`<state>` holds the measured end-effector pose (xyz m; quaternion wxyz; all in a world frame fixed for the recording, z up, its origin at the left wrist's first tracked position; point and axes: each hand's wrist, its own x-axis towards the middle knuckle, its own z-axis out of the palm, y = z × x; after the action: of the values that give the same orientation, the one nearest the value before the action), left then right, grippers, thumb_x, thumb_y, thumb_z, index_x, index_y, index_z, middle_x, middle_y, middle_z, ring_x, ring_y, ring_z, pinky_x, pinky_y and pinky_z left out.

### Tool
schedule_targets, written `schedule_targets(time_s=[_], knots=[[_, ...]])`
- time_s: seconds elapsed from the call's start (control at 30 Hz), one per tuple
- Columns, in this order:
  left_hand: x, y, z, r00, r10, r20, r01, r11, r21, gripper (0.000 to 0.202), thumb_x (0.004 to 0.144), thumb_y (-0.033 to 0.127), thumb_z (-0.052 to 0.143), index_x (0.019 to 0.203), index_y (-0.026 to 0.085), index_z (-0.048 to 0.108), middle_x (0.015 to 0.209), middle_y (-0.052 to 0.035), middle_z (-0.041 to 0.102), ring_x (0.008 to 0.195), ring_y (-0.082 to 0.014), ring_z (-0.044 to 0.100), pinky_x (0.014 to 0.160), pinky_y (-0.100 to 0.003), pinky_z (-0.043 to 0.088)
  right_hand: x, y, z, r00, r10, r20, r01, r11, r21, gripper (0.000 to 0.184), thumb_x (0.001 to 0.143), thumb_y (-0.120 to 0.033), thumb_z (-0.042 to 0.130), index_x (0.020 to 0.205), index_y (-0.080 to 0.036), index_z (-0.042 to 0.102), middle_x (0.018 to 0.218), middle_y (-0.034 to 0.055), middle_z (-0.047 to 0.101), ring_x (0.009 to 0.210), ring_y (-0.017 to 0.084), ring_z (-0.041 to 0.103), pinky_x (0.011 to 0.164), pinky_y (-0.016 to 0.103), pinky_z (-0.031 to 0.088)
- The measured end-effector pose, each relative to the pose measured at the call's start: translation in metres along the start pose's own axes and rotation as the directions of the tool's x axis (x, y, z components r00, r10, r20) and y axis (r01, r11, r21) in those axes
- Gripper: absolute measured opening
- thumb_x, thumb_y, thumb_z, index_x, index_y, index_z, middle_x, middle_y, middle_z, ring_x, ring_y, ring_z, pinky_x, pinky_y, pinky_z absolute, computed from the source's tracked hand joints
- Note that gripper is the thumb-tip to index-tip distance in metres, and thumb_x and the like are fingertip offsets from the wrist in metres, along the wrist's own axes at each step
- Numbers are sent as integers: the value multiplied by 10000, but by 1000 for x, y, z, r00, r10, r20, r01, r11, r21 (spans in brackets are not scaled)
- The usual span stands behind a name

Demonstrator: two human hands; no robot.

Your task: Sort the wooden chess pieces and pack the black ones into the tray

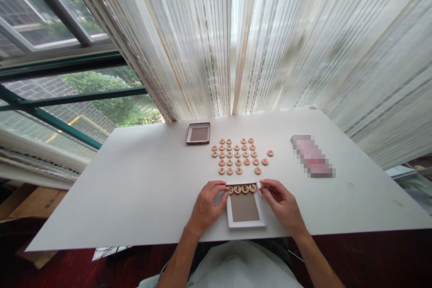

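Note:
A shallow white-rimmed box lies near the table's front edge. Along its far side is a row of black-marked Chinese chess pieces. My left hand is closed at the far left corner of the box, its fingertips on the rim and against the leftmost piece. Just off the box's far right corner, my right hand pinches a Chinese chess piece, mostly hidden by the fingers. Beyond the box, loose round pieces with red or black characters lie in uneven rows.
A box lid with a brown rim sits at the back of the white table. To the right lies a pixelated pinkish object. Striped curtains hang behind the table, and a window is at the left.

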<state>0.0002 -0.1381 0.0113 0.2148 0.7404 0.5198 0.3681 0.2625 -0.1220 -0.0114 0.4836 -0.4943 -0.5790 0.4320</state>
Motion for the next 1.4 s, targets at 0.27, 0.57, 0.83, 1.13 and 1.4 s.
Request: schedule_targets(time_s=[0.27,0.57,0.83,1.13,1.4], knots=[[1,1,-1,1000,14,-9,-14,1000,-2,154,925,205,581,1041,229,680,1114,-80,665,1077,-229,616,980,-442,524,2,-10,0,995,-92,-33,89,994,-66,175,923,-369,630,1009,-231,698,1065,77,662,1036,238,641,919,373,554],[1,2,-2,1000,17,-14,-17,1000,5,150,916,198,591,1031,227,683,1101,-74,671,1071,-224,627,973,-426,531,4,-10,0,998,-1,-62,-3,998,-59,299,894,-423,659,1115,-222,670,1066,73,658,819,187,665,809,341,589],[1,1,-2,1000,24,-11,-24,1000,-1,156,916,184,591,1039,224,676,1105,-70,668,1079,-217,619,975,-414,522,3,-4,0,999,47,-18,-47,999,3,388,887,-423,668,1212,-214,634,1009,76,706,851,210,702,874,375,591],[1,2,-2,999,36,-23,-36,999,1,157,909,177,592,1032,226,677,1096,-71,673,1062,-222,628,960,-418,534,2,-16,2,992,103,-79,-105,994,-25,409,900,-481,636,1195,-198,656,920,74,759,813,222,733,796,356,616],[0,0,-2,999,28,-25,-28,1000,-2,151,905,181,599,1027,226,677,1092,-69,675,1055,-223,631,955,-420,536,-6,-22,3,994,-14,-107,6,997,-82,288,936,-442,598,1105,-233,701,870,50,748,772,205,710,791,359,602]])
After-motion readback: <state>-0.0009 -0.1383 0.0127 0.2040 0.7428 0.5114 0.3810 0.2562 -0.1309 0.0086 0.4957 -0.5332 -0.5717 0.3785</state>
